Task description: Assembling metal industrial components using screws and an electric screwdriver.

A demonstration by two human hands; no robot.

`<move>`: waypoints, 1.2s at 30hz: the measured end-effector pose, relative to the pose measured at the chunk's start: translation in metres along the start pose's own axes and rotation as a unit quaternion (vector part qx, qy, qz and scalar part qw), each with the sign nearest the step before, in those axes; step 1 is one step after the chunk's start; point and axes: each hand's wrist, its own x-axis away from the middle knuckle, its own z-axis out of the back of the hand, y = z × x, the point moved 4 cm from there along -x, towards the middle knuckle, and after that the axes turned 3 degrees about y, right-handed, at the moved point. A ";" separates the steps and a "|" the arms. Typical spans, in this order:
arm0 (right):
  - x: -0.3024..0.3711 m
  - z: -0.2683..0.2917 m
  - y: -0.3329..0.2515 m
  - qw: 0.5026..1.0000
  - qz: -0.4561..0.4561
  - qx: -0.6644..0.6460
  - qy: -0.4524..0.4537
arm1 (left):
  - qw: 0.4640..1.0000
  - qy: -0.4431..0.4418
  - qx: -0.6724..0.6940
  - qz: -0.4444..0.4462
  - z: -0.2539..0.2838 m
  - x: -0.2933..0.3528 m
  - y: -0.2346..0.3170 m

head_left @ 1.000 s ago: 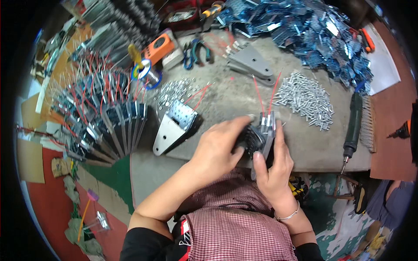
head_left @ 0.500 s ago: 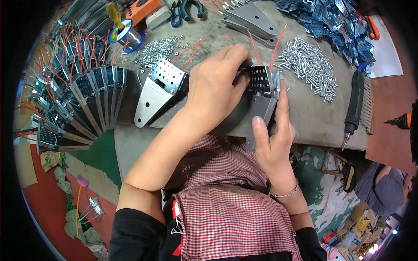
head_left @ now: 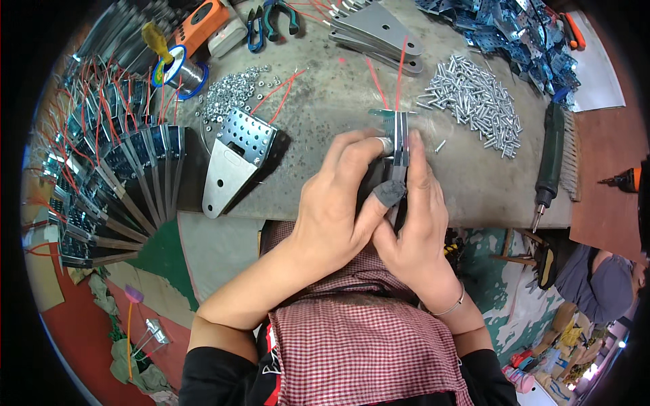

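Between both hands, on edge near the table's front, stands a metal bracket assembly [head_left: 401,139] with two red wires rising from its far end. My left hand [head_left: 342,193] presses its left side; thumb and a finger wear grey and white wraps. Along the right side lie the straight fingers of my right hand [head_left: 416,230], its thumb toward the near end. To the left rests another bracket [head_left: 230,176], a grey tapered plate joined to a perforated metal box [head_left: 252,133] with red wires. A single rivet-like pin [head_left: 440,145] lies right of my hands.
Small nuts [head_left: 230,91] and a solder spool [head_left: 183,74] lie back left; finished-looking brackets [head_left: 135,169] fan out beyond. Loose metal pins [head_left: 474,101] form a heap right. Grey plates [head_left: 376,30] are stacked behind. A dark screwdriver-like tool [head_left: 552,159] lies right, below blue perforated pieces [head_left: 511,40].
The held bracket has turned from showing its perforated face to standing edge-on. My left hand has come down against its side, and my right hand's fingers now lie straight along the other.
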 end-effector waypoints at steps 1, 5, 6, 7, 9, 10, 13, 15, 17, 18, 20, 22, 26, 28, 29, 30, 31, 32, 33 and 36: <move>-0.001 0.001 0.000 1.000 -0.005 0.007 -0.024 | 1.000 0.000 0.024 -0.002 -0.001 -0.001 -0.003; -0.012 0.024 -0.003 0.988 -0.029 0.011 -0.149 | 0.999 0.007 -0.026 -0.044 0.001 -0.003 -0.003; -0.016 0.038 0.006 0.989 -0.028 -0.017 -0.143 | 0.998 0.017 -0.023 -0.056 0.002 -0.004 -0.003; -0.013 0.056 0.026 0.998 0.028 -0.055 -0.030 | 0.998 0.016 -0.023 -0.059 0.002 -0.005 -0.002; -0.016 0.116 0.064 0.975 -0.181 0.093 0.093 | 0.998 0.001 -0.034 -0.054 0.004 -0.004 -0.003; -0.027 0.145 0.082 0.952 -0.190 0.212 0.114 | 0.997 0.002 -0.045 -0.055 0.004 -0.004 -0.004; -0.011 0.226 0.171 0.880 -0.308 0.358 0.054 | 0.996 -0.008 -0.045 -0.082 0.001 -0.005 -0.002; -0.014 0.229 0.195 0.899 -0.293 0.324 0.043 | 0.996 -0.014 -0.046 -0.076 -0.002 -0.005 -0.001; -0.018 0.226 0.221 0.917 -0.278 0.285 0.030 | 0.996 -0.007 -0.042 -0.078 -0.001 -0.002 -0.001; -0.017 0.228 0.235 0.932 -0.287 0.217 0.049 | 0.996 -0.008 -0.044 -0.080 0.000 -0.002 0.000; -0.019 0.212 0.233 0.958 -0.237 0.072 0.147 | 0.995 -0.009 -0.056 -0.078 -0.001 -0.002 0.000; -0.007 0.191 0.201 0.867 -0.345 -0.258 0.251 | 0.995 -0.010 -0.065 -0.073 -0.004 -0.005 -0.002; -0.031 0.140 0.103 0.685 -0.257 -0.665 0.148 | 0.996 -0.014 -0.066 -0.064 -0.003 -0.006 -0.003; -0.043 0.121 0.095 0.618 -0.237 -0.737 0.138 | 0.997 -0.013 -0.059 -0.042 0.001 -0.004 -0.004; -0.047 0.115 0.092 0.609 -0.229 -0.738 0.176 | 0.997 -0.007 -0.058 -0.048 0.001 -0.004 -0.005; -0.051 0.107 0.087 0.594 -0.200 -0.747 0.224 | 0.997 -0.007 -0.055 -0.052 -0.001 -0.003 -0.005; -0.049 0.104 0.093 0.601 -0.198 -0.730 0.258 | 0.997 -0.005 -0.054 -0.058 -0.003 -0.004 -0.005; -0.044 0.096 0.098 0.583 -0.199 -0.734 0.285 | 0.997 -0.006 -0.053 -0.057 -0.004 -0.004 -0.005; -0.040 0.089 0.102 0.563 -0.200 -0.739 0.311 | 0.997 -0.006 -0.052 -0.057 -0.005 -0.005 -0.005; -0.032 0.073 0.103 0.517 -0.203 -0.748 0.363 | 0.995 -0.007 -0.065 -0.071 -0.004 -0.006 -0.004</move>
